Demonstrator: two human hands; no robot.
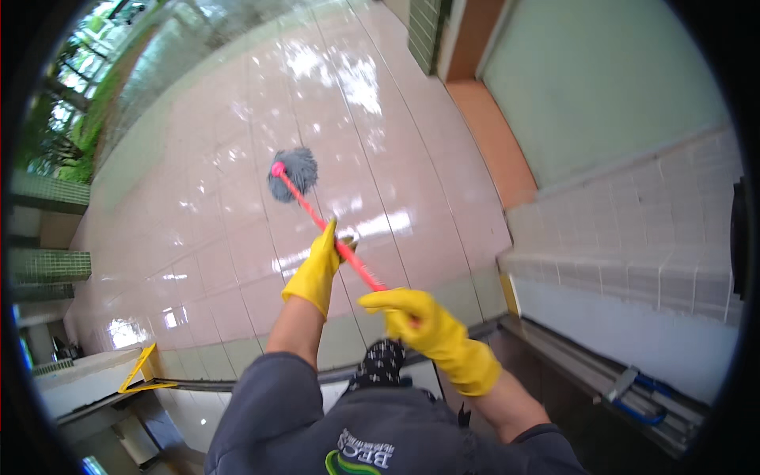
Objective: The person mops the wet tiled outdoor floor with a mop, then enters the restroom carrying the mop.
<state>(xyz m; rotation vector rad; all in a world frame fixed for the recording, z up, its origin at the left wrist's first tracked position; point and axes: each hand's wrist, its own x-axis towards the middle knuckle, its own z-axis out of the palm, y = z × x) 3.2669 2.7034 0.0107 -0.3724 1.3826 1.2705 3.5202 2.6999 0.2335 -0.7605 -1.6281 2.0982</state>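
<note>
Both my hands wear yellow rubber gloves and grip the red-pink handle of a mop (362,271). My left hand (319,265) is closed round the middle of the handle. Nearer my body, my right hand (419,321) is wrapped round the handle's upper end. The handle slants away to the far left, down to a pink joint and a round grey fringed mop head (299,174). That head rests on the shiny pinkish tile floor (214,237), apart from any wall.
Right of me stand a tiled ledge (617,269) and a pale green door panel (602,79) with an orange-brown sill (495,146). At lower left is a yellow folding stand (136,370). Green-tiled pillars (51,266) line the left, with trees beyond. A metal track (237,385) crosses the floor near me.
</note>
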